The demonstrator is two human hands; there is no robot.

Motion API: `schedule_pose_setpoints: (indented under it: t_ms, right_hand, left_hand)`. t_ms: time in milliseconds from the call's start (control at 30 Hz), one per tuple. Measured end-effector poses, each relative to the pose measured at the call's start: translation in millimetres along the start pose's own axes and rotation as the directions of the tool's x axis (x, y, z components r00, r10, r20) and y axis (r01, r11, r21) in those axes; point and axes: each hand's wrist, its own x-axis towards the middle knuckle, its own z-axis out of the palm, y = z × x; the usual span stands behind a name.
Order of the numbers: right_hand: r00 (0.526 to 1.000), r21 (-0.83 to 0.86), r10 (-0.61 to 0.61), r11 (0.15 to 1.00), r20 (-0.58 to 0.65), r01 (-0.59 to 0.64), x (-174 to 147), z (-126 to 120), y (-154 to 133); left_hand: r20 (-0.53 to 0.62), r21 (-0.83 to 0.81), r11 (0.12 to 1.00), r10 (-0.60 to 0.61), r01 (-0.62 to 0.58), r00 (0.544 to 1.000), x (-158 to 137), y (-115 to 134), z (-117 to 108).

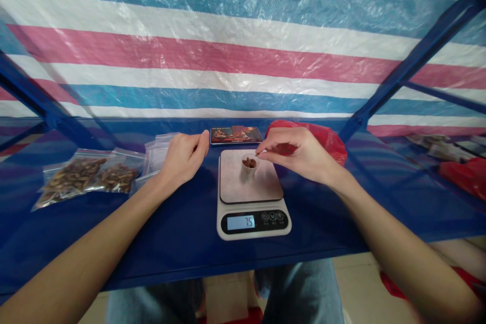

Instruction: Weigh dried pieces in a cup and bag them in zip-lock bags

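Note:
A white kitchen scale (pixel 226 225) stands in front of me, its lit display reading 7.5. On its plate rests a small, pale cup (pixel 248 172) with several brown dried pieces (pixel 249 162) in it. My right hand (pixel 292 152) is at the cup's right rim, thumb and forefinger pinched on a small brown piece (pixel 257 154). To the left of the scale, my left hand (pixel 188 154) is closed in a loose fist, with nothing showing in it. Beside its wrist lie clear zip bags (pixel 154 154), partly hidden by the hand and forearm.
Filled zip bags of brown dried pieces (pixel 76 177) lie at the left. A phone-like dark slab with a lit picture (pixel 236 135) is behind the scale. A red plastic bag (pixel 334 144) sits behind my right hand. Blue metal struts (pixel 383 91) flank the blue table (pixel 182 248).

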Motion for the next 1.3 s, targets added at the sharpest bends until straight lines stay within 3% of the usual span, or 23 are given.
schedule_pose_setpoints:
  t_ms: [167, 300, 467, 567, 833, 1100, 1200, 1300]
  right_hand:
    - [1.000, -0.010, -0.017, 1.000, 0.024, 0.017, -0.4, 6.6, 1.7]
    - [0.982, -0.038, 0.083, 0.995, -0.170, -0.091, -1.9, -2.6, 1.4]
    - [0.841, -0.040, 0.197, 0.967, -0.504, -0.251, -2.4, -18.6, 11.1]
    - [0.795, -0.039, 0.204, 0.961, -0.571, -0.275, -1.8, -22.5, 22.1]
    - [0.808, -0.059, 0.215, 0.954, -0.548, -0.294, -2.8, -24.0, 46.2]
    - [0.861, -0.179, 0.220, 0.926, -0.459, -0.332, -4.1, -20.7, 53.1]
    - [0.890, -0.263, 0.218, 0.903, -0.401, -0.340, -3.8, -23.4, 48.5]
    - [0.882, -0.338, 0.215, 0.864, -0.420, -0.372, -5.9, -42.1, 42.0]
  left_hand:
    - [0.001, -0.005, 1.000, -0.007, 0.007, 1.000, -1.1, 0.1, -0.4]
    - [0.003, -0.018, 1.000, -0.008, 0.008, 1.000, -1.8, -0.1, -0.3]
    - [-0.028, -0.017, 1.000, -0.021, 0.021, 0.999, -0.9, 2.3, -1.7]
    - [-0.072, -0.025, 0.999, -0.028, 0.027, 0.997, -0.1, 4.2, -3.3]
    - [-0.145, -0.023, 1.000, -0.024, 0.021, 0.989, 0.9, -2.8, -7.2]
    - [0.054, 0.121, 0.990, 0.071, -0.077, 0.996, 17.2, -7.6, 0.9]
    - [0.052, 0.138, 0.987, 0.074, -0.081, 0.996, 15.5, -8.3, 2.3]
    - [0.030, 0.113, 0.993, 0.039, -0.042, 0.999, 10.0, -13.1, -0.8]
